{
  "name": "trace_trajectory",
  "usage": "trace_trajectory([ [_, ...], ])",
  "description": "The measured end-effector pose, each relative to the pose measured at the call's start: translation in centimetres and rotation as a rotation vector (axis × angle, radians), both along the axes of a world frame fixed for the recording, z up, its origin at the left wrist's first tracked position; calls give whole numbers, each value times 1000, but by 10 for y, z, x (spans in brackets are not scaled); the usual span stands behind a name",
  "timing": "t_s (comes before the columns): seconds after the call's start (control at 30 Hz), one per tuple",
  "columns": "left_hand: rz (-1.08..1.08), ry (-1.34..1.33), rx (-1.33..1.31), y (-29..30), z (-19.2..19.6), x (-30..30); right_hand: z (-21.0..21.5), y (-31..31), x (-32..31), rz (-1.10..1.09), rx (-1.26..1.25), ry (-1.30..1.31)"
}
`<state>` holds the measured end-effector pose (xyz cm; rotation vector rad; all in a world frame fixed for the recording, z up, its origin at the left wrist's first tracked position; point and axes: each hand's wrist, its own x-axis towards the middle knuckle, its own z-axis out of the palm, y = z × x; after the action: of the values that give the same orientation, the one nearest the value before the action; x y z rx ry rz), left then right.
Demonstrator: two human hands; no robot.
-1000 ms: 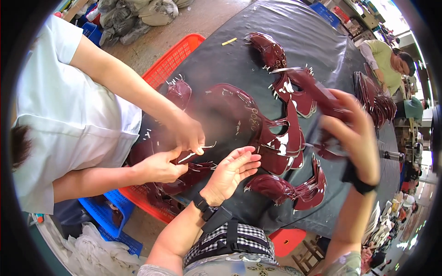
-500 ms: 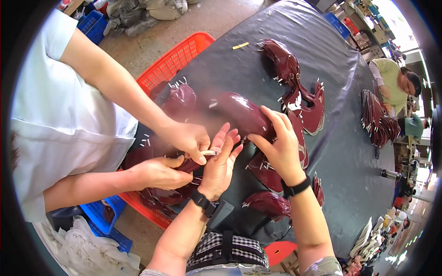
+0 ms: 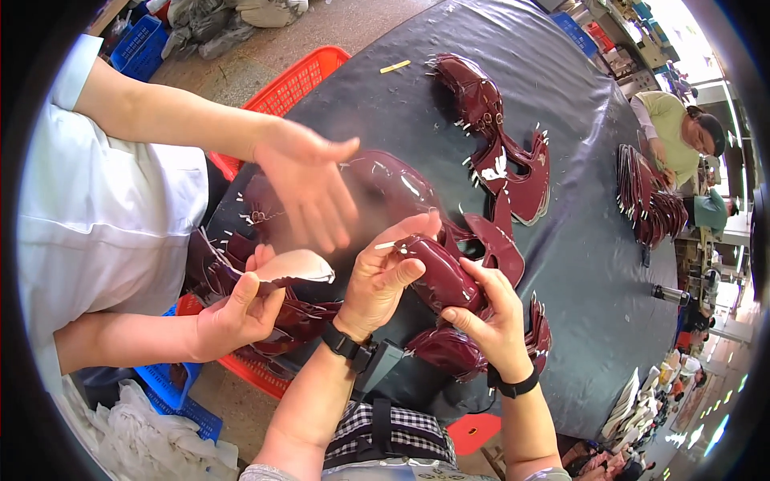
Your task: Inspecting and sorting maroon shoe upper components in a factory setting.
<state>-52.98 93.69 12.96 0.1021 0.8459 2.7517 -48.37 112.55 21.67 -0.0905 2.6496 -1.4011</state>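
Observation:
Between my two hands I hold a curved bundle of glossy burgundy leather pieces (image 3: 437,271) above the table. My left hand (image 3: 378,280) grips its left end, where small white tabs stick out, with the thumb on top. My right hand (image 3: 491,314) clasps its right end, thumb on the near side and fingers on the far side. Another burgundy bundle (image 3: 457,350) lies just below it on the table. To the left, a co-worker's hand (image 3: 241,309) holds a burgundy piece with pale lining (image 3: 293,268); that person's other hand (image 3: 309,180) is spread and blurred.
The black-covered table (image 3: 593,321) bears more burgundy stacks (image 3: 473,88), cut-out pieces (image 3: 533,180) and a yellow strip (image 3: 395,66). A red basket (image 3: 301,80) stands against its left edge. Across the table, another person (image 3: 674,132) is beside a fanned stack (image 3: 646,200).
My left hand has closed on the bundle, which is now turned and nearer me. The co-worker's hands have moved apart, one now spread, the other holding up a pale-lined piece. The view has shifted slightly.

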Motion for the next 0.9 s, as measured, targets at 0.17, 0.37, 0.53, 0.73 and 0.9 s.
trace_trajectory([
  [0.17, 11, -30, -97, -6, -1, 0, -7, -6, 9, -131, -246, -171],
  [0.37, 24, -33, -225, -11, 1, -6, -14, -9, 6, -136, -257, -144],
  [0.53, 68, -78, -220, -8, -2, -8, -8, -10, 2, -66, -41, -77],
  [0.73, 113, -200, -200, -4, -3, -5, -8, -16, -2, -66, 96, -7],
  [0.9, 159, -364, -158, -1, 1, -4, -12, -22, -3, -86, 222, 97],
])
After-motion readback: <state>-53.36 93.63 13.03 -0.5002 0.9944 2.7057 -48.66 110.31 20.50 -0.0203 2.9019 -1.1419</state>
